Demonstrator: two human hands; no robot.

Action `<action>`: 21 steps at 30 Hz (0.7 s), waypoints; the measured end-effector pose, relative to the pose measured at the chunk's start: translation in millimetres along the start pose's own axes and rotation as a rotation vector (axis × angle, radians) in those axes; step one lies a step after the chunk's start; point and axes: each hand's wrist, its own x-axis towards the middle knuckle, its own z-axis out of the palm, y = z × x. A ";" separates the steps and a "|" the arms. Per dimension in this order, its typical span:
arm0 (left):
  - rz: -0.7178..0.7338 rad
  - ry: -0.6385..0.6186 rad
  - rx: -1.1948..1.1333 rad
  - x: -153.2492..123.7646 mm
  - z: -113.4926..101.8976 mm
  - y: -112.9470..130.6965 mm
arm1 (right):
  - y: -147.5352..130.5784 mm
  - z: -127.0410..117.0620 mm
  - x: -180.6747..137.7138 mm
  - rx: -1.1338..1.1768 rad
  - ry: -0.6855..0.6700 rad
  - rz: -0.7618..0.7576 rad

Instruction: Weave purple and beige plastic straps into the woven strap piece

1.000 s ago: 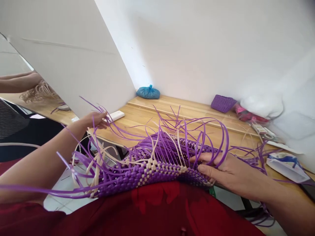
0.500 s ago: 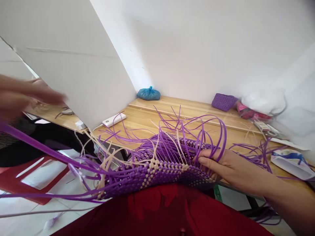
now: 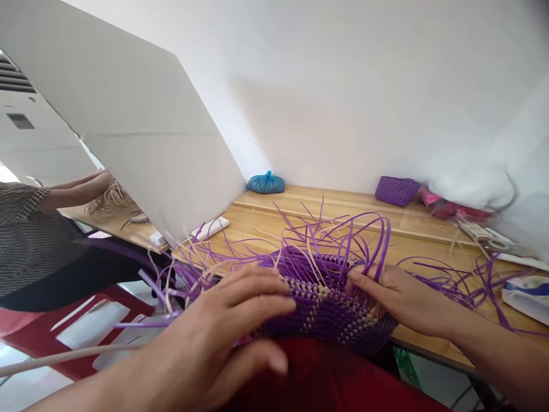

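The weave (image 3: 326, 315), purple with cream checks, lies at the near edge of the bench (image 3: 257, 223), against the red garment of the person, its open rim facing up and a thicket of loose strands rising from it. The 2 hands are at its 2 ends. The right hand (image 3: 384, 294) is closed on the right end, thumb at the rim, with purple strands looping up past the fingers. The left hand (image 3: 235, 315) is spread over the left end, thumb well apart from the fingers and nothing visible between them; whether it touches the weave I cannot tell. Beyond its wrist, purple and cream strands (image 3: 171, 283) fan out past the bench's near left corner, partly blurred. At the far left corner sits 1 blue bag (image 3: 266, 183), tied at the top; a white power strip (image 3: 211, 228) lies along the left edge, beside the grey partition (image 3: 141, 131). By the far edge, right of the middle, stands a small purple basket (image 3: 397, 190), and next to it, toward the far right corner, a white bag (image 3: 476, 186) rests by a pink bundle (image 3: 454, 210). A packet (image 3: 529, 294) lies near the right edge. Left of the partition, 1 co-worker (image 3: 34, 234) reaches toward cream strands (image 3: 112, 199) on another table.
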 end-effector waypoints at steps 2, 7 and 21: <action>-0.025 0.067 0.076 20.1 16.0 -3.2 | -2.3 4.9 -6.0 0.028 0.004 -0.026; -0.091 0.119 0.265 29.1 41.1 -28.1 | -11.1 16.2 -8.7 0.123 -0.003 -0.107; -0.098 -0.209 0.022 54.3 55.5 -88.0 | -21.2 35.5 5.7 0.340 -0.180 -0.132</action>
